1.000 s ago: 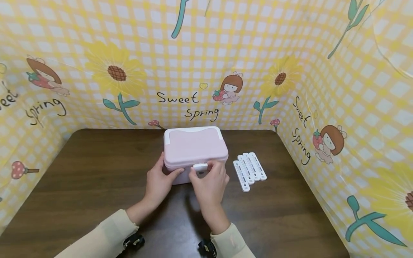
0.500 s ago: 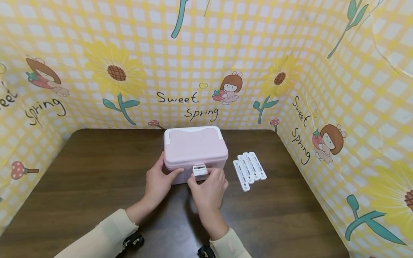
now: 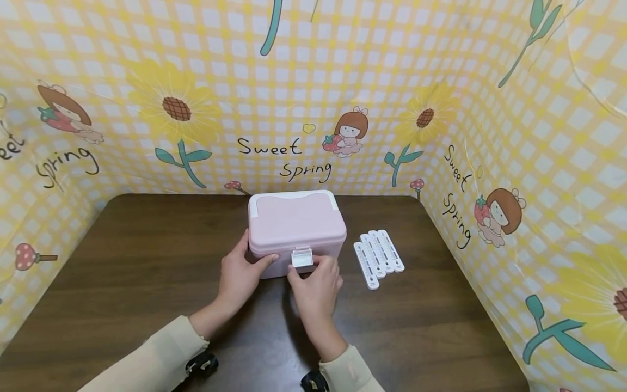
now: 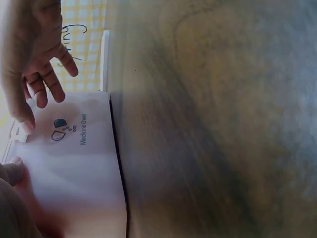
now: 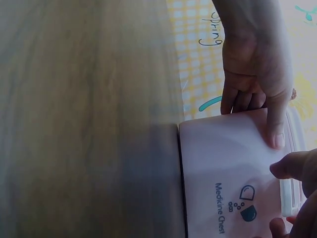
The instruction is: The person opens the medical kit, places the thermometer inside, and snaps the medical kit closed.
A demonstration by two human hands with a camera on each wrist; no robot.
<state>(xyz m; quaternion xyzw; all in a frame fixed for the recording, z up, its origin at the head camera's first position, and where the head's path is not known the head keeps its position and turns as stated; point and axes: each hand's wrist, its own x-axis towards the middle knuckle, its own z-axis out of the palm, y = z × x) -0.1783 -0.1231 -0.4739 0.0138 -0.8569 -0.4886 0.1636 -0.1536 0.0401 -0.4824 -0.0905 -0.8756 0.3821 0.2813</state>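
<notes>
A pink medicine box (image 3: 299, 220) with white trim on its lid stands closed on the table. "Medicine Chest" and a capsule drawing are printed on its front (image 5: 208, 153). My left hand (image 3: 238, 279) grips the box's front left corner, thumb on the front and fingers along the side. At the middle of the front hangs a white latch (image 3: 302, 258), tilted down from the lid's edge. My right hand (image 3: 315, 288) holds this latch, thumb at its lower left and index finger at its right. In the left wrist view, the right hand's other fingers (image 4: 52, 82) spread loosely.
Several slim white thermometer-like strips (image 3: 379, 258) with printed scales lie side by side to the right of the box. The dark wooden table (image 3: 147, 261) is walled at the back and sides by yellow checked cloth (image 3: 274, 98) with flowers.
The latch has swung from sticking out at the lid's edge down toward the box front. The right hand's fingertips have moved slightly down with it. The left hand keeps its place.
</notes>
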